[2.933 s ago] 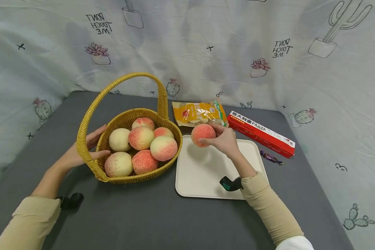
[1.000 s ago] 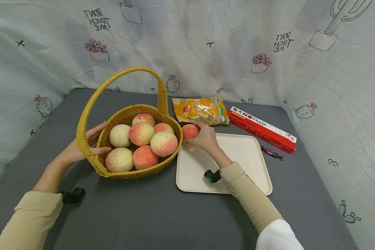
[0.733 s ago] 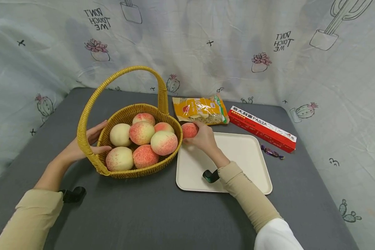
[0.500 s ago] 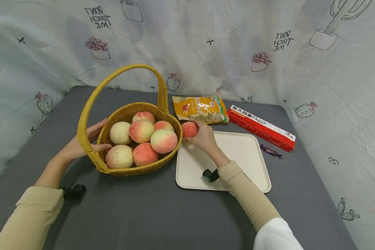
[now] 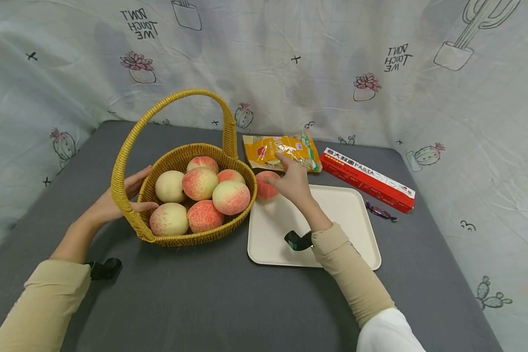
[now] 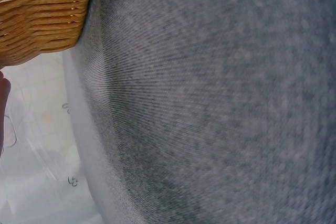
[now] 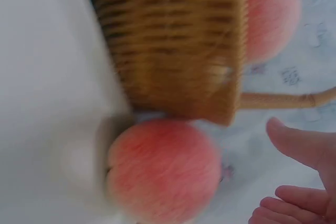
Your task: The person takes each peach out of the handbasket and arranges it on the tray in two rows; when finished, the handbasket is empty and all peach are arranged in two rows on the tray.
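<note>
A yellow wicker basket [image 5: 193, 239] with a tall arched handle holds several peaches [image 5: 206, 216]. My left hand [image 5: 110, 200] grips the basket's left side, thumb over the rim and fingers along the outside. One pink-red peach [image 5: 266, 187] sits on the far left corner of the cream tray [image 5: 273, 244], beside the basket. My right hand [image 5: 296, 182] is just right of this peach, thumb and fingers spread, holding nothing. The right wrist view shows the same peach [image 7: 165, 171] apart from the open fingers [image 7: 294, 203]. In the left wrist view, the hand is nearly out of sight.
Behind the tray lies a yellow food packet [image 5: 275, 152]. A red pasta box [image 5: 367, 181] lies at the right, with a purple wrapped candy [image 5: 381, 211] near it. A patterned curtain [image 5: 264, 63] hangs beyond the grey tabletop [image 5: 202, 303].
My right hand carried the peach left to the tray's corner beside the basket. It has now let go and lifted slightly away to the right. My left hand stays at the basket.
</note>
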`<state>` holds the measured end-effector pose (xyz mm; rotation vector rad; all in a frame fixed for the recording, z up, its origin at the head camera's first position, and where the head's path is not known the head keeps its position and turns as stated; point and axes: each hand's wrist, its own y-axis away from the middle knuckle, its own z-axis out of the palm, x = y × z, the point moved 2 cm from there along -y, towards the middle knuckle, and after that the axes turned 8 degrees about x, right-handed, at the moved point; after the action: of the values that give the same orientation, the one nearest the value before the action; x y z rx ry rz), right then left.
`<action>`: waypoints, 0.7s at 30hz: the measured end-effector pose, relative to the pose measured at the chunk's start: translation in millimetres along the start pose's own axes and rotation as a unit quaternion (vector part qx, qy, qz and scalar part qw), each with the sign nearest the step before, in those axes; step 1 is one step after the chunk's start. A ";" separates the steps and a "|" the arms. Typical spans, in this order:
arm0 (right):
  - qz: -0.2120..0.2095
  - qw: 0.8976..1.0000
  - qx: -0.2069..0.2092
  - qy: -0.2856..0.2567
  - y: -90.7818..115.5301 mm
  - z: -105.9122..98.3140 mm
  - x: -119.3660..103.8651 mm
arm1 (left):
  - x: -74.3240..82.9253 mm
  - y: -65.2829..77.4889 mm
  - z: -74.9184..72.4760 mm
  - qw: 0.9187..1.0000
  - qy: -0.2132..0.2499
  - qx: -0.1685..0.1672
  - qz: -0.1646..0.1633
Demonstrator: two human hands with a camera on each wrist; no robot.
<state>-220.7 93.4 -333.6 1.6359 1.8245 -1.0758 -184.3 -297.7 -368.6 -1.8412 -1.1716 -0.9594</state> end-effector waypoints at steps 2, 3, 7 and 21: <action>-0.006 0.997 -0.004 -0.072 2.9 0.2 -6.5 | 0.6 0.2 0.2 1.000 -0.001 -0.001 0.000; -0.012 0.994 -0.011 -0.105 4.6 1.2 -9.7 | 0.7 0.3 0.2 1.000 -0.002 -0.001 0.000; -0.033 0.978 -0.076 -0.192 13.3 9.0 -21.9 | 1.6 0.6 0.7 1.000 -0.007 0.001 -0.001; -0.118 0.966 -0.213 -0.090 27.7 34.0 -24.9 | 0.6 2.2 1.0 1.000 -0.013 0.001 -0.013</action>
<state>-194.6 50.9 -341.2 1.0603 1.9907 -0.8163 -181.9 -297.2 -368.9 -1.8457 -1.2159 -0.9508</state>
